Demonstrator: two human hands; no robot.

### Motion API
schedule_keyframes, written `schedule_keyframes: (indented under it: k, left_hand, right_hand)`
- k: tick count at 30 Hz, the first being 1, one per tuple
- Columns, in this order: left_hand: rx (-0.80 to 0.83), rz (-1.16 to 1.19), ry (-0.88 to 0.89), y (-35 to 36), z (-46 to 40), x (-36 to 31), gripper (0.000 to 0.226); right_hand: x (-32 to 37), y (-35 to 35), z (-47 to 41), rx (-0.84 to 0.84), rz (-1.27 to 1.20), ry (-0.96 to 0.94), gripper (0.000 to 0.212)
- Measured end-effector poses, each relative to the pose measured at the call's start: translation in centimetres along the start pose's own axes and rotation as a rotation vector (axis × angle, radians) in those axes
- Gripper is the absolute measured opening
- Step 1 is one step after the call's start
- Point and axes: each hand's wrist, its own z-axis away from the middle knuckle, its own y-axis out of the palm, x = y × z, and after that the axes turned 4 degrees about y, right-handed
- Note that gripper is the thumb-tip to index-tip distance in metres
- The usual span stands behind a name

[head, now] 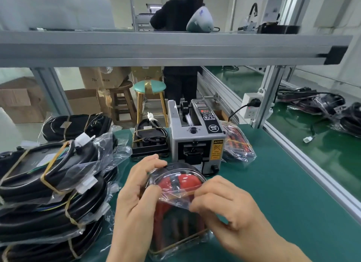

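— Plastic film, clear and wrinkled, is pinched in the right hand (224,209), thumb against curled fingers, at the mouth of a bag (175,198).
— And the left hand (134,199)?
— Curled round the bag's left side, thumb on top. Inside is a red and black part (181,181). Glare blurs its shape, and its lower end shows only dimly.
— Where does it sit?
— At the green mat (273,183), resting or just lifted, I cannot tell. It is just in front of the grey tape dispenser (195,136) and covers its foot.
— To the left?
— Bagged black cable bundles (48,183), stacked, running out of sight. Another bagged red bundle (237,146) lies partly hidden behind the dispenser's right side.
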Motion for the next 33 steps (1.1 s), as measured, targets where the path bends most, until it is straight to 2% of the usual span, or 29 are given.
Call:
schedule_keyframes:
  k: [2, 3, 6, 8, 11, 13, 15, 16, 19, 22, 25, 27, 30, 33]
  left_hand:
    - [0.016, 0.07, 0.099, -0.3, 0.9, -0.1, 0.033]
    - [-0.01, 0.133, 0.081, -0.3, 1.3, -0.7, 0.038]
    - [0.064, 0.284, 0.037, -1.2, 2.1, -1.3, 0.025]
    - [0.099, 0.305, -0.01, -1.7, 1.7, -1.2, 0.009]
    - [0.038, 0.268, 0.012, -1.5, 1.6, -0.7, 0.014]
    - [-0.04, 0.183, 0.105, -0.7, 1.9, -0.4, 0.015]
    - [-0.094, 0.236, 0.147, -0.5, 2.2, 0.0, 0.014]
    - [-0.082, 0.288, 0.135, -0.5, 2.3, 0.1, 0.014]
    - [0.037, 0.298, 0.116, -0.7, 2.2, -0.3, 0.039]
    - [0.003, 0.185, 0.047, 0.0, 2.1, -0.8, 0.048]
    - [0.031, 0.223, -0.004, 0.2, 2.2, -0.8, 0.053]
    - [0.049, 0.288, -0.018, -0.6, 2.3, -0.7, 0.051]
    - [-0.032, 0.309, 0.014, -2.0, 2.4, -0.6, 0.048]
    - [-0.054, 0.287, 0.042, -2.8, 2.9, -0.7, 0.048]
  right_hand:
    - [0.3, 0.1, -0.2, 0.027, 0.079, -0.001, 0.036]
    - [0.5, 0.1, -0.4, 0.026, 0.114, 0.002, 0.04]
    - [1.4, 0.3, -0.6, -0.065, 0.11, 0.069, 0.03]
    - [2.1, 0.8, -1.1, -0.129, 0.051, 0.139, 0.034]
    - [2.7, 1.4, -1.7, -0.162, 0.037, 0.212, 0.041]
    - [2.7, 1.7, -2.0, -0.152, 0.101, 0.135, 0.027]
    - [2.4, 2.1, -1.8, -0.145, 0.16, 0.002, 0.019]
    - [2.3, 2.3, -1.7, -0.137, 0.165, -0.041, 0.021]
    - [2.1, 2.2, -1.9, -0.16, 0.205, -0.126, 0.03]
    - [2.1, 1.9, -2.4, -0.132, 0.271, -0.178, 0.035]
    - [2.1, 1.4, -1.6, -0.062, 0.158, -0.162, 0.023]
    - [2.0, 0.4, -1.2, -0.127, -0.165, 0.098, 0.016]
    - [-0.1, -0.3, -2.0, -0.443, -0.46, 0.713, 0.01]
    - [-3.6, 0.9, -3.7, -0.406, -0.556, 1.102, 0.009]
